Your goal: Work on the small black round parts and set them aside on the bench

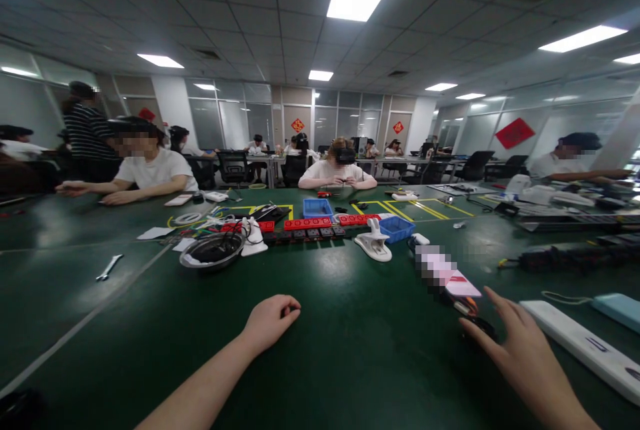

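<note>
My left hand (pixel 274 317) rests on the green tabletop (pixel 345 357) with its fingers curled in. I see nothing held in it. Thumb and forefinger of my right hand (pixel 517 343) are spread, and the hand is beside a small round black object (pixel 480 330), partly hidden by the fingers. Whether they touch it I cannot tell. Just beyond lies a pinkish card or phone-like slab (pixel 463 285), partly blurred out, with orange wires (pixel 467 307) at its near end. A long white device (pixel 585 343) lies to the right of this hand.
A dark round bowl (pixel 213 263), white clip-on stand (pixel 375 243), blue trays (pixel 397 229) and red strips (pixel 307 223) fill the table's middle. A wrench (pixel 109 268) lies at left, a light-blue case (pixel 620 310) at right. Another person (pixel 337 173) sits opposite.
</note>
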### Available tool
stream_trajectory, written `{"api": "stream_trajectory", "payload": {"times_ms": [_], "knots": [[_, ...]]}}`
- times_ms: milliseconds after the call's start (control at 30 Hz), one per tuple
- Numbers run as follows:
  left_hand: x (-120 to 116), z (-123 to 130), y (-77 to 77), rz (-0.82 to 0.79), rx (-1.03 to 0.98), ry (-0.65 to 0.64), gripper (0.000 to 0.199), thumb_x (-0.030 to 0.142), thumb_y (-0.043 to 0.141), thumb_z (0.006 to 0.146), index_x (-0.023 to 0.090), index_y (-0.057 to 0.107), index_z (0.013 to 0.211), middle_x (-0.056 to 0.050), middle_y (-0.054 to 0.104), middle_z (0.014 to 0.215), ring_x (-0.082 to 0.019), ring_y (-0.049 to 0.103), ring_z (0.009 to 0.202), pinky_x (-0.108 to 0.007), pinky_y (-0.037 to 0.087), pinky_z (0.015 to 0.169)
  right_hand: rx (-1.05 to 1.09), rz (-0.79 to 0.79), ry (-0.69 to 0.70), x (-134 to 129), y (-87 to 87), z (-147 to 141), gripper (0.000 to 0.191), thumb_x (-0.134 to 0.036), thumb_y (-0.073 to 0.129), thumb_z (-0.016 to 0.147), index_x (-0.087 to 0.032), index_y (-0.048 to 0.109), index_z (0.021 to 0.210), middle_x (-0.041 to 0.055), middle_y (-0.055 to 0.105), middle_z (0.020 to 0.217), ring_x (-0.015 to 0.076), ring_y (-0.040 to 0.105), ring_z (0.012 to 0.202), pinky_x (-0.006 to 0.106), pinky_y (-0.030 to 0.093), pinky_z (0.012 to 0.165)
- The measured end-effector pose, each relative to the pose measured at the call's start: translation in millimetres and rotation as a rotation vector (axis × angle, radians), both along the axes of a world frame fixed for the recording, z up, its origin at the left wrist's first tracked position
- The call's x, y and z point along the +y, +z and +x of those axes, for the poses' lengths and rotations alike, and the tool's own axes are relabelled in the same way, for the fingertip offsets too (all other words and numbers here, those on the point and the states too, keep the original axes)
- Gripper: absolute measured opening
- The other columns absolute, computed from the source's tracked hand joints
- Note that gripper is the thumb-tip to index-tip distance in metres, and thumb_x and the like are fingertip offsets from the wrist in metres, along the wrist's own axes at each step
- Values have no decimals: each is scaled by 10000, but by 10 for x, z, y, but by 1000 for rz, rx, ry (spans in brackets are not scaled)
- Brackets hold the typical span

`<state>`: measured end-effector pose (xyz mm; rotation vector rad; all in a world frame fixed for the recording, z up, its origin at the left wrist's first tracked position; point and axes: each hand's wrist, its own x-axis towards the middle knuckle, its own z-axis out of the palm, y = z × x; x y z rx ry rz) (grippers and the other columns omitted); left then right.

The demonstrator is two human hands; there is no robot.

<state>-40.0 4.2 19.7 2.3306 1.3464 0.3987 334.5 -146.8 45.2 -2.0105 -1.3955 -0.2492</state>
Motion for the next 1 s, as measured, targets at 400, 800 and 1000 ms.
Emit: {"api": "stream_trajectory", "payload": {"times_ms": [400,800,1000], "knots": [[16,38,-5,90,85,21,272,351,358,811,222,581,725,16,583,686,-137,526,672,-207,304,549,-294,-194,809,1180,-198,-2008,413,-273,298,856,-158,570,569,21,557,553,130,497,577,266,342,639],[-61,64,85,183,137,91,403,391,291,835,175,560,627,-13,549,641,-147,514,634,-234,326,567,-79,-317,783,1577,-408,-2043,421,-334,232,875,-170,559,666,7,579,601,107,512,567,201,288,517],[-682,-483,672,183,-30,162,439,399,394,779,241,360,1187,30,536,671,-124,504,570,-212,375,531,-96,-364,812,1559,-400,-2060,311,-332,338,835,-185,569,687,12,595,662,123,522,617,210,282,528]]}}
